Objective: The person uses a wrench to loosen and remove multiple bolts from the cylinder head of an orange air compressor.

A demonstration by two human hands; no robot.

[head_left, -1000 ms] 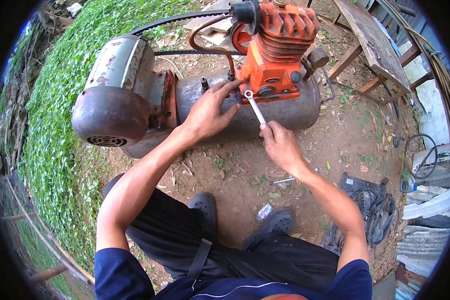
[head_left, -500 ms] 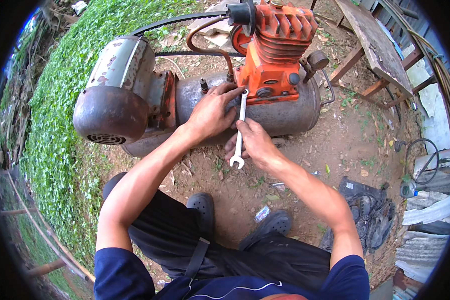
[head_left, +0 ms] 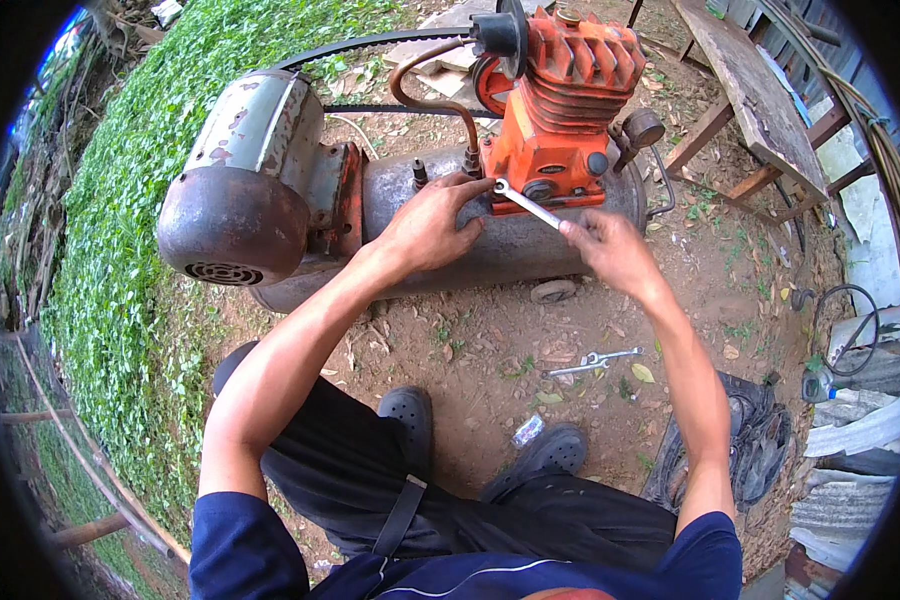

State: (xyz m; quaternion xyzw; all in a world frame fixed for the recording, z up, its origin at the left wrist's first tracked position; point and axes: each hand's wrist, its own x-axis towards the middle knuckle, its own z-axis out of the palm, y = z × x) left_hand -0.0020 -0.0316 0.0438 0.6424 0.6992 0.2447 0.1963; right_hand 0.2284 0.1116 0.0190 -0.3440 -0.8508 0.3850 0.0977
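Observation:
An orange compressor pump (head_left: 555, 140) sits on top of a grey, worn air tank (head_left: 410, 180). A combination wrench (head_left: 535, 207) slants from the left corner of the pump's base down to the right, its ring end over that corner. My right hand (head_left: 613, 250) grips the wrench's far end and hides its open jaw. My left hand (head_left: 425, 228) rests over the tank, fingers stretched out and thumb apart. Its fingertips are at the ring end, touching or nearly touching it. Whatever bolt the ring sits on is hidden.
A grey electric motor (head_left: 240, 180) stands left on the tank, with a black belt (head_left: 370, 45) running to the pump's pulley. More wrenches (head_left: 595, 362) lie on the dirt. A wooden bench (head_left: 745, 90) stands at right; dark tangled items (head_left: 755, 450) lie below it.
My right hand has swung the wrench's free end up and to the right, from pointing toward me to slanting rightward. My left hand stays by the ring end.

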